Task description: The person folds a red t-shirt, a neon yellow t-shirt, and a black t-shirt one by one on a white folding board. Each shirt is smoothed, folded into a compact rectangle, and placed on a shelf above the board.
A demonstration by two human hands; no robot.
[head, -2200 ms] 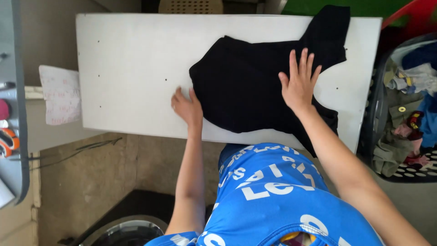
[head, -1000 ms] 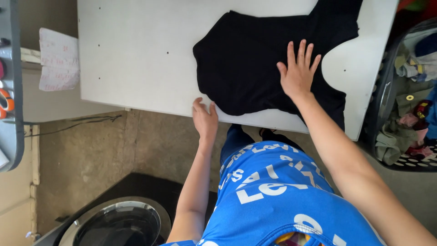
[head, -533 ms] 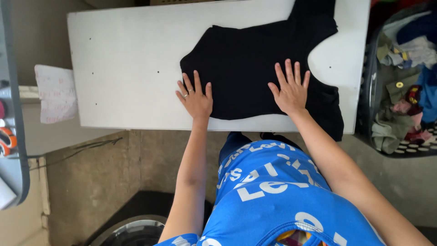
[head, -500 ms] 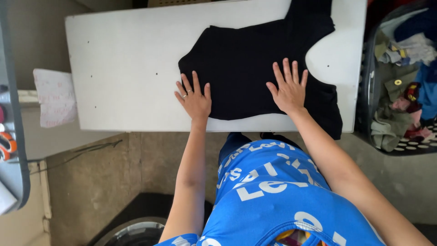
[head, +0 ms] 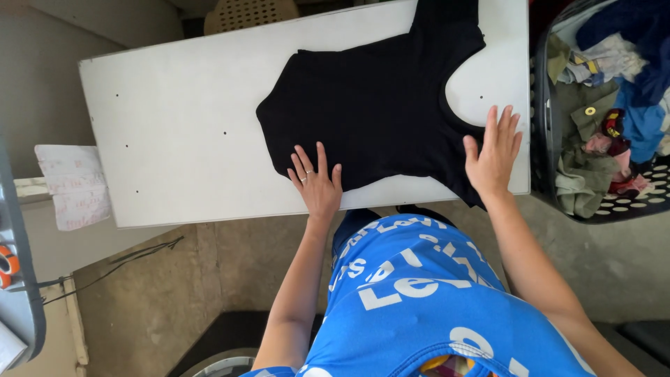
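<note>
A black garment [head: 377, 105] lies spread flat on a white table [head: 174, 132]. My left hand [head: 316, 183] rests flat, fingers apart, on the garment's near edge by the table's front. At the garment's right end my right hand [head: 494, 152] presses flat, fingers spread, partly on the bare table near its right edge. Neither hand grips anything.
A dark laundry basket [head: 558, 202] full of mixed clothes stands to the right of the table. A white cloth [head: 73, 185] hangs at the table's left. A grey stand with an orange item [head: 8, 265] is at far left. A woven chair back [head: 251, 12] shows beyond the table.
My right hand has slid right along the garment to its right end. My left hand stays at the near edge. The garment now lies flatter and more spread.
</note>
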